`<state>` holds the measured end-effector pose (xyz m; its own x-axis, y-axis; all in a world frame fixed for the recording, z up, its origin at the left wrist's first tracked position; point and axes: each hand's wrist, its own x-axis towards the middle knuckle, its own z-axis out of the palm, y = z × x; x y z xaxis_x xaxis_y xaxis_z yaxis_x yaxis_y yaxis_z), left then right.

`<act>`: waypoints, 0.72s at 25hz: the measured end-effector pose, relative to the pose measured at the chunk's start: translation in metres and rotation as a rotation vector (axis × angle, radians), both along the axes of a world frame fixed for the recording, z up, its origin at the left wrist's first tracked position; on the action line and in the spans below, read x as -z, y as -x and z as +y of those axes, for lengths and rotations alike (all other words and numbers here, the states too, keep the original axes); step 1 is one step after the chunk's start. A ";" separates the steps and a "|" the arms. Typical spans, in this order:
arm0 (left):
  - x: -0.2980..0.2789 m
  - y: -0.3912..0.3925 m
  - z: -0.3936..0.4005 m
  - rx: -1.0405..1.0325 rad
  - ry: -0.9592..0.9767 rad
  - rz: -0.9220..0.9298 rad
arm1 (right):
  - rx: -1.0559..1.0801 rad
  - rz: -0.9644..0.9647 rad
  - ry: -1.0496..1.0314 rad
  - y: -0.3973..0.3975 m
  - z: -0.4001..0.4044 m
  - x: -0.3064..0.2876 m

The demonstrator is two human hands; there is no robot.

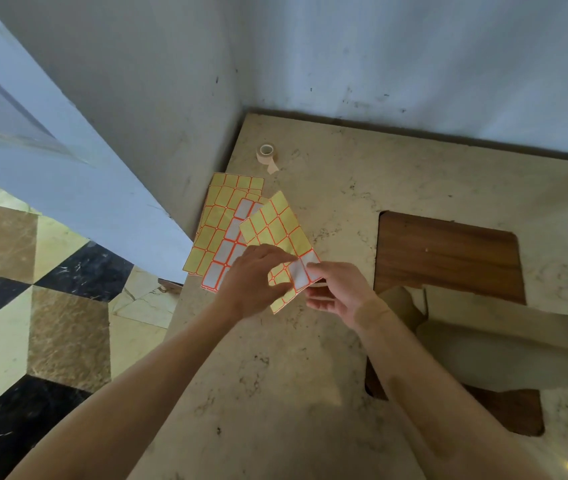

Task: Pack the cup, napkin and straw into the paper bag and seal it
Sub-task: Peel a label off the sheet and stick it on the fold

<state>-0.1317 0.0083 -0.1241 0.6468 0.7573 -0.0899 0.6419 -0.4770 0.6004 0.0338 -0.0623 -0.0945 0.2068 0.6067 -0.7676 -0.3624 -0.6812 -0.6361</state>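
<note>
Both hands hold one yellow sticker sheet (277,225) with orange-edged labels above the marble counter. My left hand (258,278) pinches its lower left part. My right hand (338,292) grips the lower right corner, where white labels (301,271) remain. The brown paper bag (504,348) lies on its side at the right, on the wooden board, close to my right forearm. Cup, napkin and straw are not visible.
More sticker sheets (221,233) lie stacked at the counter's left edge. A roll of beige tape (267,154) stands near the back corner. A wooden board (448,254) sits at the right. The wall runs along the back; tiled floor (33,306) drops off left.
</note>
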 end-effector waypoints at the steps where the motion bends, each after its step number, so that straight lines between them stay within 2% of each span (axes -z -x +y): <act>1: -0.011 0.002 -0.007 -0.011 0.006 -0.057 | -0.013 0.023 -0.037 -0.001 -0.007 -0.009; 8: -0.086 0.020 -0.055 -0.011 -0.075 -0.293 | -0.064 -0.073 -0.348 0.002 -0.055 -0.072; 13: -0.112 0.021 -0.080 0.007 -0.124 -0.307 | -0.036 -0.016 -0.417 0.008 -0.082 -0.097; 18: -0.122 0.021 -0.094 0.010 -0.156 -0.337 | -0.112 0.085 -0.436 -0.001 -0.097 -0.112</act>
<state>-0.1527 -0.0859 -0.0025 0.6277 0.7387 0.2456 0.4156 -0.5847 0.6967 0.0345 -0.1597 0.0176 0.0691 0.8916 -0.4475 -0.3654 -0.3947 -0.8430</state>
